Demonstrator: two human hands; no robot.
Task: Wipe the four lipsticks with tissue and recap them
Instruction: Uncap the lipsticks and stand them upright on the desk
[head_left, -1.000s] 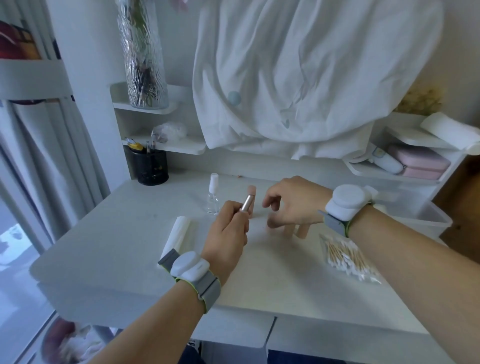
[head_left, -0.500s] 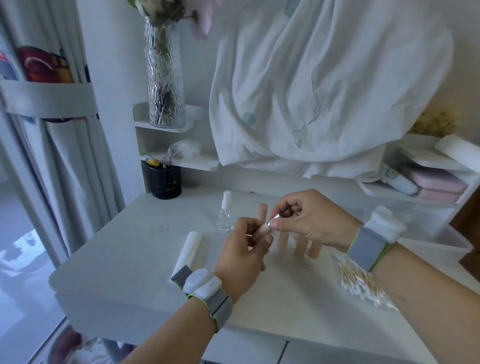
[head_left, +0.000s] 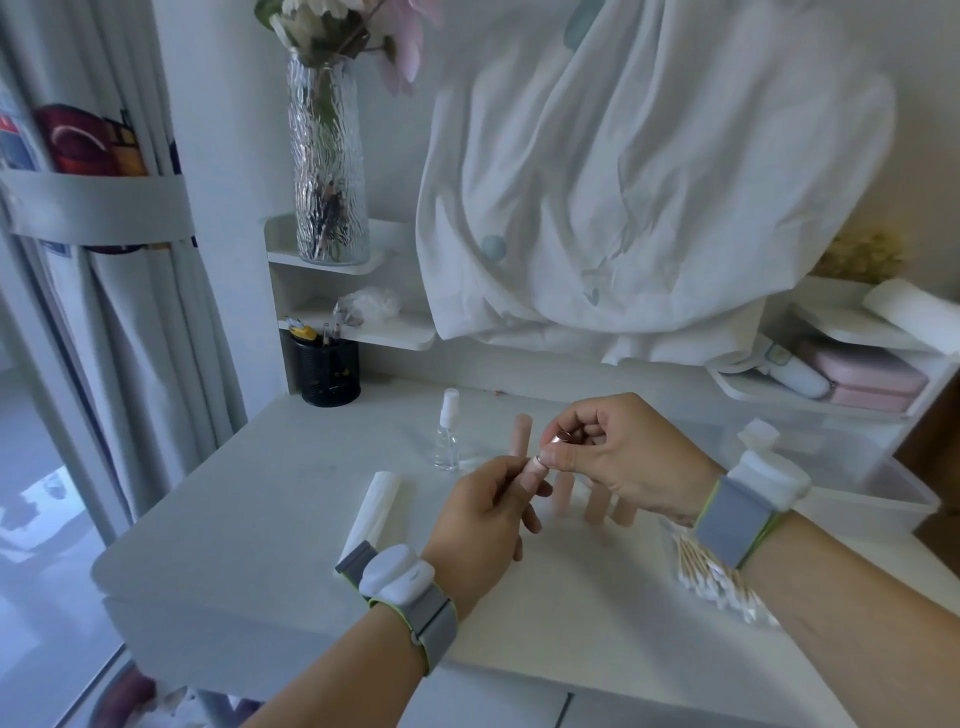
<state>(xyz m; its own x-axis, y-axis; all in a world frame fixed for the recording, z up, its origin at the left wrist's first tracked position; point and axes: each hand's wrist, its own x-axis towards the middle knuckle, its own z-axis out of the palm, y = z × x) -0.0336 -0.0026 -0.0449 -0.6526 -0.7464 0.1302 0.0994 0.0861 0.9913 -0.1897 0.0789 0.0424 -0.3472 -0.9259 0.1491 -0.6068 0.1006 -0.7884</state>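
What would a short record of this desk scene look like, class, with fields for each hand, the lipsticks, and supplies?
left hand: left hand grips a pink lipstick
right hand: right hand pinches that lipstick's top end
standing lipsticks: one behind the hands, others partly hidden
supplies: tissue pack, spray bottle, cotton swabs
surface: white desk

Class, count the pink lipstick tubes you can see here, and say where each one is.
5: one lipstick tube held between both hands, one upright behind them, three standing under the right hand, partly hidden.

Pale pink lipsticks (head_left: 521, 435); white desk (head_left: 260, 493); black mesh pen pot (head_left: 327, 373); clear ripple-textured vase (head_left: 326, 161).
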